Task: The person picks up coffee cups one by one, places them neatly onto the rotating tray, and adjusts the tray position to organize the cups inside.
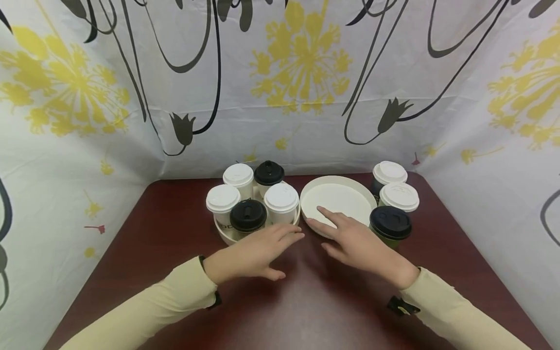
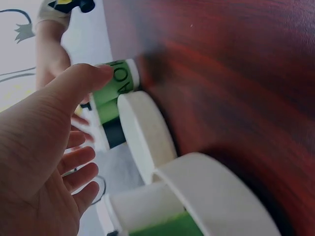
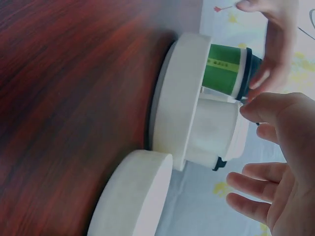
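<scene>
Well, I count eight lidded cups and two round trays on the dark red table point(image 1: 302, 306). Five cups point(image 1: 281, 206) stand in the left tray point(image 1: 225, 237) — three with white lids, two with black — and three more cups point(image 1: 391, 228), two white-lidded and one black-lidded, stand just right of the right tray point(image 1: 338, 197). The person's left hand point(image 1: 253, 250) is at the near side of the five, thumb well apart from the fingers; whether it touches a cup I cannot tell. The right hand point(image 1: 356, 243) reaches over the right tray's near edge, fingers spread.
</scene>
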A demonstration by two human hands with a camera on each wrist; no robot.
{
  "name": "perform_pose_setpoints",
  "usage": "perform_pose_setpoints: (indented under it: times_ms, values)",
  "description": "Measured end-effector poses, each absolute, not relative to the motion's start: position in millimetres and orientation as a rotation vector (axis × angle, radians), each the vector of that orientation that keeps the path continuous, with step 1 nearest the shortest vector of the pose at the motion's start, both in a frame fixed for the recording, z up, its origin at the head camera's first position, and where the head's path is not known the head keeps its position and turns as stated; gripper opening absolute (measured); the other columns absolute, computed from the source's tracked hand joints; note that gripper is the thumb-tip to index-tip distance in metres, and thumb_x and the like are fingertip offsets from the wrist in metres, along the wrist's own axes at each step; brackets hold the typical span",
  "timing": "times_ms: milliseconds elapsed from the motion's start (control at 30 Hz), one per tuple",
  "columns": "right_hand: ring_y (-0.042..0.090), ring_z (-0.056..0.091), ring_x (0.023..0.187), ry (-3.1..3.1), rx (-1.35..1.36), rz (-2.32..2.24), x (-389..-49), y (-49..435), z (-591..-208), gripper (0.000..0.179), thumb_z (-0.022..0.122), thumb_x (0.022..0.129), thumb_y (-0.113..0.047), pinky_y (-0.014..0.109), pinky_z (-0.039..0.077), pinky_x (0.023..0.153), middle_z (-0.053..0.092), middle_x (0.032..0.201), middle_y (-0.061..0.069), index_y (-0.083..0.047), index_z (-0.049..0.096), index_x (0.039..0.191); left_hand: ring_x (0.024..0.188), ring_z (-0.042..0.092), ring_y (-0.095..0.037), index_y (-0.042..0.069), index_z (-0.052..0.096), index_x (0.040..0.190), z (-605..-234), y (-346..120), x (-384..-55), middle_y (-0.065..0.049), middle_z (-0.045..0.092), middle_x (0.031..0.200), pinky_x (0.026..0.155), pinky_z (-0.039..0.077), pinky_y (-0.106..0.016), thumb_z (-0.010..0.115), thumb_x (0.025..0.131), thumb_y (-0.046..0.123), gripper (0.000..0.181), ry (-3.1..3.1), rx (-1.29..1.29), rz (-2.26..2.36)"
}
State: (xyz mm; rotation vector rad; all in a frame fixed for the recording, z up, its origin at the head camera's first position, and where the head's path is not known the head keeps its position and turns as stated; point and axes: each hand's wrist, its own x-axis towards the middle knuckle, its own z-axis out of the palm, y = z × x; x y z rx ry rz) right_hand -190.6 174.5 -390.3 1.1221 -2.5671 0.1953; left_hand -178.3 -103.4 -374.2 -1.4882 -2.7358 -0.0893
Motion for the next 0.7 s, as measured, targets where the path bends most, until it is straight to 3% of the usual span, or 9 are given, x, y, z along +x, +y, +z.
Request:
perform_pose_setpoints:
  times_ms: [367,700]
  values:
    - [0.032,0.058,0.124,-2.551,1.057,0.177,-186,195,-377,0.069,0.074,0.086,-0.040,0.050,0.053,0.092,0.046,0.152,0.014,-0.025,0.047,0.148,0.146,0.036,-0.024,0.008,0.035,0.152,-402,-74,-180,-0.009,0.038,0.156,0.120,0.035,-0.037,0.077,0.079,0.052,0.095,-2.703,-1.513,0.039]
    - [0.040,0.056,0.126,-2.591,0.912,0.169,-187,226,-363,0.068,0.073,0.086,-0.038,0.055,0.050,0.094,0.049,0.150,0.018,-0.022,0.048,0.147,0.149,0.033,-0.025,0.008,0.031,0.154,-412,-51,-205,-0.011,0.034,0.158,0.122,0.031,-0.037,0.072,0.084,0.052,0.092,-2.766,-1.439,0.061]
